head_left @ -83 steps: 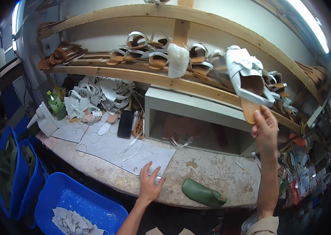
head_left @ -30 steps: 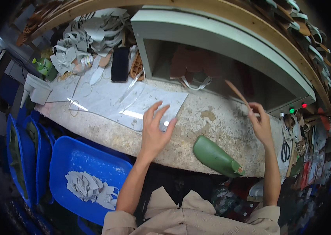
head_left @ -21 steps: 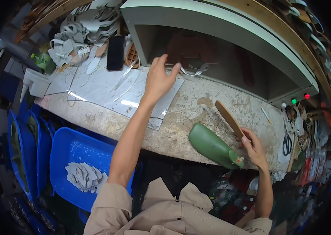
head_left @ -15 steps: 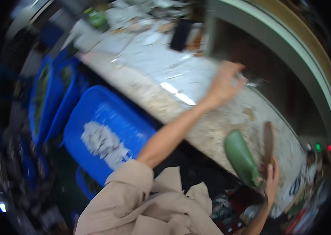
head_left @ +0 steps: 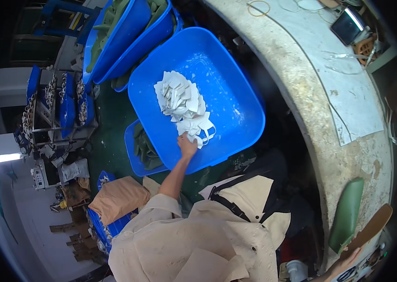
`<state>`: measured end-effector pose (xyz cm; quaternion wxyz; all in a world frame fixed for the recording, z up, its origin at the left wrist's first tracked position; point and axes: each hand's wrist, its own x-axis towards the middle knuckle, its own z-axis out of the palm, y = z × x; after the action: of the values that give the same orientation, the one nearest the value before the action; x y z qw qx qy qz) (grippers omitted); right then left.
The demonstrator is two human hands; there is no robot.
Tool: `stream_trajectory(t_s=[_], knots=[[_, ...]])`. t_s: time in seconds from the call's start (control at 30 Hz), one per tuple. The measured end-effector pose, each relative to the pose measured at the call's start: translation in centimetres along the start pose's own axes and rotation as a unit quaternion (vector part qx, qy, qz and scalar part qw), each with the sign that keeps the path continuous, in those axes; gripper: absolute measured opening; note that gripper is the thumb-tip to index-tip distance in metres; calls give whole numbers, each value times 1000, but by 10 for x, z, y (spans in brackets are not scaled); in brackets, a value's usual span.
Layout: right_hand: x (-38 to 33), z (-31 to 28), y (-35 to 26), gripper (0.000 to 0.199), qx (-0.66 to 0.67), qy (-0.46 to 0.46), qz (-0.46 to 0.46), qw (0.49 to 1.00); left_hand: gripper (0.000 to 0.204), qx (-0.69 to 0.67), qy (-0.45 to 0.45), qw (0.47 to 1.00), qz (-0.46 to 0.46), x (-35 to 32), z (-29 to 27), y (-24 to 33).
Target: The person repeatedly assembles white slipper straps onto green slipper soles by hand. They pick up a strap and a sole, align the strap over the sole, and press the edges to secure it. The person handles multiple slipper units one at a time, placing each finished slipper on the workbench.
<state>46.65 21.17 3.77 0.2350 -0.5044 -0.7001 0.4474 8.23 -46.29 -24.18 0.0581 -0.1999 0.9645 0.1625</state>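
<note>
My left hand (head_left: 188, 146) reaches down into a blue tub (head_left: 236, 87). Its bent fingers pinch the edge of a white cut piece (head_left: 197, 125), beside a heap of similar flat white pieces (head_left: 179, 95). At the lower right, my right hand (head_left: 347, 264) grips a long brown insole (head_left: 370, 229) by its lower end, the fingers partly cut off by the picture's dark rim. Against the insole's left side, a green shoe last (head_left: 347, 214) lies on the workbench (head_left: 297, 61).
More blue tubs (head_left: 128, 44) with green lasts stand beyond the tub, and another blue bin (head_left: 135, 162) sits beneath it. A brown paper bag (head_left: 118, 199) is at my left. On the bench lie a white sheet (head_left: 349, 94) and a dark phone-like device (head_left: 347, 26).
My left hand has left the bench and gone down into the blue tub. The view has swung left. My right hand stays at the brown insole beside the green last.
</note>
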Motion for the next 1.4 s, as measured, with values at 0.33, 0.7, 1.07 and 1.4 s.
stream_trajectory(t_s=[0.33, 0.7, 1.07, 1.4], knots=[[-19, 6, -28, 58, -34, 14, -28, 999, 68, 133, -88, 972, 170, 49, -11, -5], [-33, 20, -43, 57, -51, 27, -25, 998, 44, -542, -238, 804, -49, 4, -105, 15], [-30, 29, -36, 57, -26, 30, -37, 999, 51, -660, -343, 667, 36, -41, -175, 114], [-48, 1, -22, 57, 0, 44, -21, 999, 52, -692, -323, 646, 5, -58, -173, 161]])
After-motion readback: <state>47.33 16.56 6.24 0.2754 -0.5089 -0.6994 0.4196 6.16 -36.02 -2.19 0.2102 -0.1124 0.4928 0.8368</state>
